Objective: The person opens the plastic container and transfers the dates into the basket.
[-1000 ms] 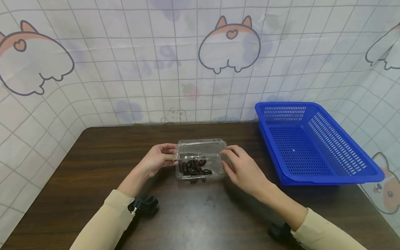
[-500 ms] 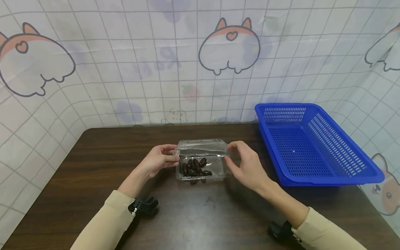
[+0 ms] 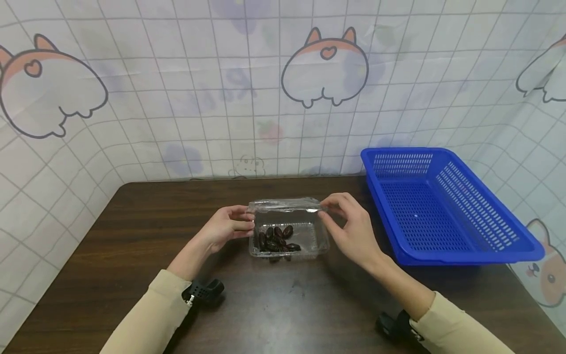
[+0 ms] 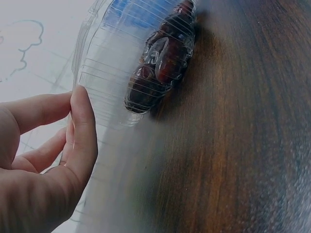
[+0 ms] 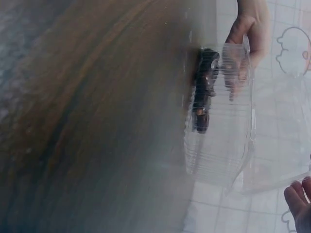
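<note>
A clear plastic clamshell box (image 3: 311,237) stands on the table, its see-through lid (image 3: 285,204) raised toward the back. Several glossy dark-brown dates (image 3: 275,240) lie in its left half. My left hand (image 3: 224,229) pinches the rim at the box's left end, thumb in front, as the left wrist view also shows. The right hand (image 3: 351,228) pinches the right corner of the lid between thumb and fingers. At the edge of the right wrist view only its fingertips (image 5: 295,196) show, by the lid.
A blue slotted plastic basket (image 3: 384,216) stands at the right on the dark wooden table (image 3: 265,305). Behind it hangs a white gridded cloth (image 3: 212,98) with cartoon prints.
The right hand has lifted the lid up and back, so the dates show uncovered through the front. The left hand has stayed at the box's left end.
</note>
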### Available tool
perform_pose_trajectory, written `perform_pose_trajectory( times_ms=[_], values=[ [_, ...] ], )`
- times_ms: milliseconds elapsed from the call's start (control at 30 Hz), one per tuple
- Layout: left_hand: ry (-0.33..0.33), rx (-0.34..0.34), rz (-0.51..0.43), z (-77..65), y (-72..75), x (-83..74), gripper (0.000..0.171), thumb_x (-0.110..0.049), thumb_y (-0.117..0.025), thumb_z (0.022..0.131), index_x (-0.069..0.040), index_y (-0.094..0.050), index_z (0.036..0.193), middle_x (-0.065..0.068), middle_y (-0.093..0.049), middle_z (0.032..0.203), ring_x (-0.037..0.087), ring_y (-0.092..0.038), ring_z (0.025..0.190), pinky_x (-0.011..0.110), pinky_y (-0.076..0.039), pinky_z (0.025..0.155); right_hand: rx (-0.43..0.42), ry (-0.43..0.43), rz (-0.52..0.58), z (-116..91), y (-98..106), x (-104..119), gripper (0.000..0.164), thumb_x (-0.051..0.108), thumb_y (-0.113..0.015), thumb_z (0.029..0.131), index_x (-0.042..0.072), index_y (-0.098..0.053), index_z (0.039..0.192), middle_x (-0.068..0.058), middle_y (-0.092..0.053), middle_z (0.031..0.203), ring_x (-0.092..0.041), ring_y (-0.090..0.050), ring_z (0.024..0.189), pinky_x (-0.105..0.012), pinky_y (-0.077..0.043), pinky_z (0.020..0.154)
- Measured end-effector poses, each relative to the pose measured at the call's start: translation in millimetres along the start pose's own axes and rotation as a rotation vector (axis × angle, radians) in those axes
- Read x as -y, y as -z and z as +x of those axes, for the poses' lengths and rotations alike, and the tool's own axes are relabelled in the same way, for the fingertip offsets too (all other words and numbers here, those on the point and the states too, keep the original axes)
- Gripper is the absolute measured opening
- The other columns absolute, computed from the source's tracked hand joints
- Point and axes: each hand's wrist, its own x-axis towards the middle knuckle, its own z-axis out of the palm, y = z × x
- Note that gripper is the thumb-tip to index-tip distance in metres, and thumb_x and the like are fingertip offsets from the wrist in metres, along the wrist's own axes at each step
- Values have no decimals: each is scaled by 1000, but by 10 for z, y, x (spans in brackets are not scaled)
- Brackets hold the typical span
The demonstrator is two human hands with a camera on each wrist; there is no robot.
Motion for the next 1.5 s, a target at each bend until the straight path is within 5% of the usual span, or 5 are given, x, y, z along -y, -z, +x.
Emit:
perform_pose_trajectory(
  times_ms=[533, 833, 1033, 1267, 1500],
  values=[
    [-18, 16, 9, 28, -7, 8, 51, 11, -60, 98, 14, -43, 146, 26, -51, 128, 16, -63, 91, 32, -60, 86, -69, -16, 88, 214, 20, 326, 20, -20, -65, 90, -14, -67, 108, -26, -61, 110, -36, -64, 105, -51, -57, 92],
    [-18, 13, 17, 35, -5, -12, 50, 11, -60, 98, 12, -45, 145, 27, -50, 131, 16, -63, 92, 32, -60, 86, -65, -42, 102, 323, 15, 292, 27, -18, -65, 91, -13, -67, 117, -25, -62, 115, -37, -63, 109, -46, -56, 96],
    [-10, 10, 27, 21, 2, -9, 50, 11, -61, 98, 11, -46, 145, 26, -51, 129, 18, -64, 91, 33, -61, 86, -52, -84, 143, 379, 12, 275, 30, -18, -63, 92, -15, -65, 121, -28, -61, 117, -41, -63, 111, -52, -54, 98],
    [-10, 4, 21, 16, 2, 24, 48, 11, -62, 97, 11, -48, 144, 21, -54, 122, 19, -64, 90, 34, -61, 86, -71, -163, 193, 400, -62, -38, 34, -12, -62, 96, -4, -64, 129, -21, -63, 120, -31, -61, 116, -45, -54, 101],
    [-5, 5, 29, 14, 4, 17, 48, 11, -61, 98, 11, -48, 144, 22, -54, 123, 18, -64, 89, 34, -61, 87, -67, -190, 238, 494, -29, 176, 32, -16, -58, 95, -13, -60, 127, -32, -60, 122, -41, -58, 120, -52, -53, 101]
  ],
)
